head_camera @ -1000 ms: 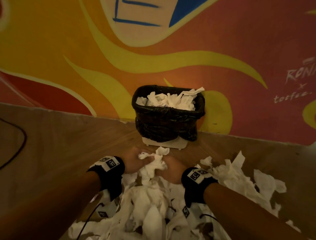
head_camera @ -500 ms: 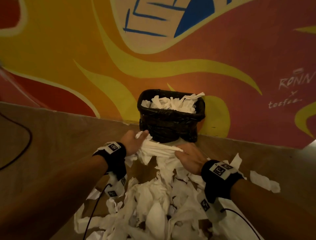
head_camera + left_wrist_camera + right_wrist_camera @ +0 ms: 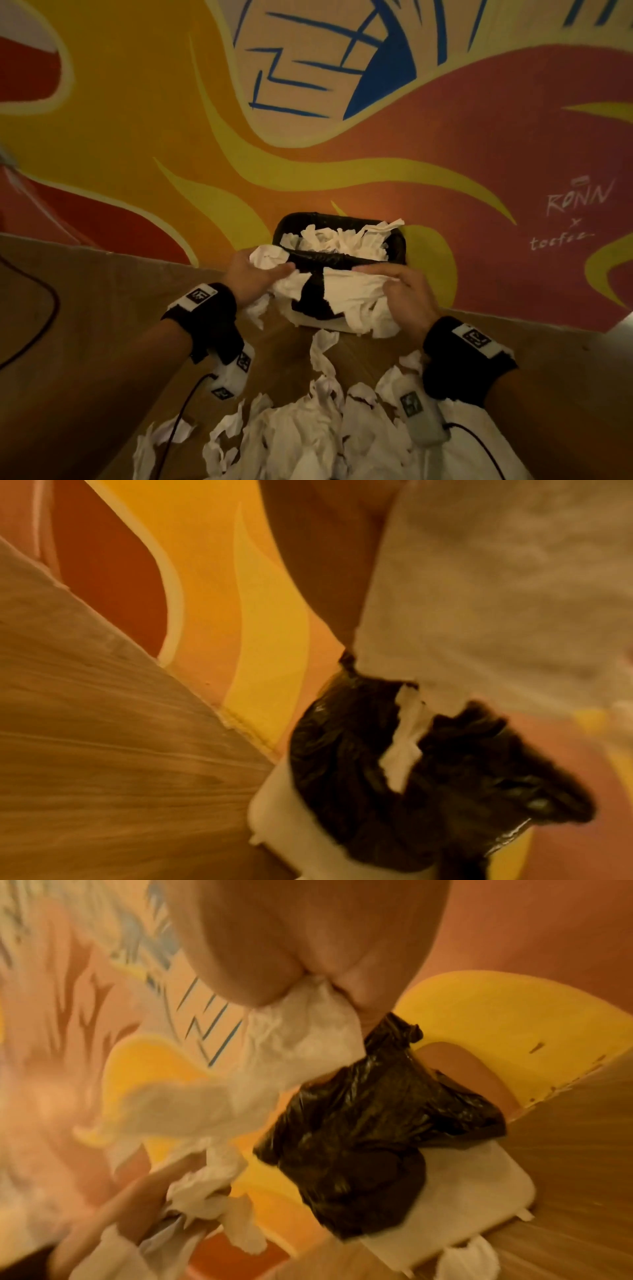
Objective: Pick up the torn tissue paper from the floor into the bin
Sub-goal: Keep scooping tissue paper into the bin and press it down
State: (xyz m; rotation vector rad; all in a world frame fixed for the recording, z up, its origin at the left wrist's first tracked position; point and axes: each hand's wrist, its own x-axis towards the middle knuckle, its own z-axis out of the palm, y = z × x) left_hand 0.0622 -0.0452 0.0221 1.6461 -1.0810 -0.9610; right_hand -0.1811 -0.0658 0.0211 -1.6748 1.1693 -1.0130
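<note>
A white bin lined with a black bag stands on the floor against the painted wall, piled with white tissue. My left hand grips one end of a bunch of torn tissue just in front of the bin's near rim. My right hand grips the other end, and strips hang down over the bin's front. In the right wrist view the tissue is pinched in my fingers above the black bag. The left wrist view shows tissue close up over the bag.
A heap of torn tissue lies on the wooden floor below my wrists. A black cable curves over the floor at the left. Thin cables run from both wrist units. The mural wall rises right behind the bin.
Both hands have risen from the floor heap with a bunch of tissue and moved forward to the bin's near rim, spreading apart. The view has tilted upward.
</note>
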